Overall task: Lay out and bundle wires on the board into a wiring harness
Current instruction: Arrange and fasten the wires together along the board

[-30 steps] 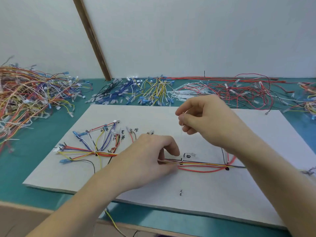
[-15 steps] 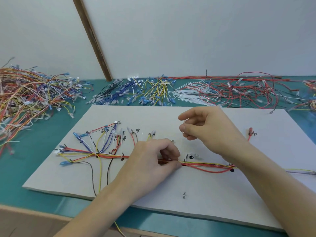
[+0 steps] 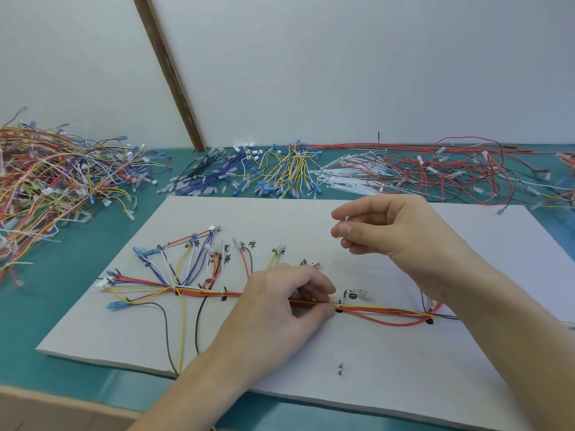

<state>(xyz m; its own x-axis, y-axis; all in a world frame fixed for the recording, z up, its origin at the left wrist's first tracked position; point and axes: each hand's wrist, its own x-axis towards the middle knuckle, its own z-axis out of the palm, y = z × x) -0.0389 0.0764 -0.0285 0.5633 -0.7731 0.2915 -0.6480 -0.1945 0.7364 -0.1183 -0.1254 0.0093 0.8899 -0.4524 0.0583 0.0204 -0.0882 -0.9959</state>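
- Flat pale grey rectangular board (image 3: 389, 384), lying on a teal table surface (image 3: 77, 353); fills the lower and middle frame. A small metal pin (image 3: 340, 368) stands upright on it, low centre.
- Left hand (image 3: 280, 315), lower centre: thumb and fingers curled, pinching the bundled trunk of red, yellow and black wires (image 3: 382, 312) where it runs left to right across the board.
- Fan of blue, white, yellow and red wire branches (image 3: 186, 265), left of the left hand, spreading up and left from a tied point on the trunk; blue and clear terminals at the tips, handwritten marks beside them. A brown, a yellow and a black wire hang off the board's near edge.
- Small white tag (image 3: 353, 295), just right of the left thumb, above the trunk.
- Right hand (image 3: 395, 231), centre right, raised above the board: fingers curled, thumb and forefinger pinching a thin white cable tie (image 3: 340, 230).
- Heap of white cable ties (image 3: 342, 181), beyond the board's far edge, centre.
- Loose red wires (image 3: 451, 172), upper right of the table.
- Piles of blue, black and yellow short wires (image 3: 249, 172), centre far edge.
- Large tangle of orange, red and yellow wires (image 3: 53, 181), left edge.
- White wall (image 3: 342, 63) with a slanted brown wooden strip (image 3: 169, 73), top.
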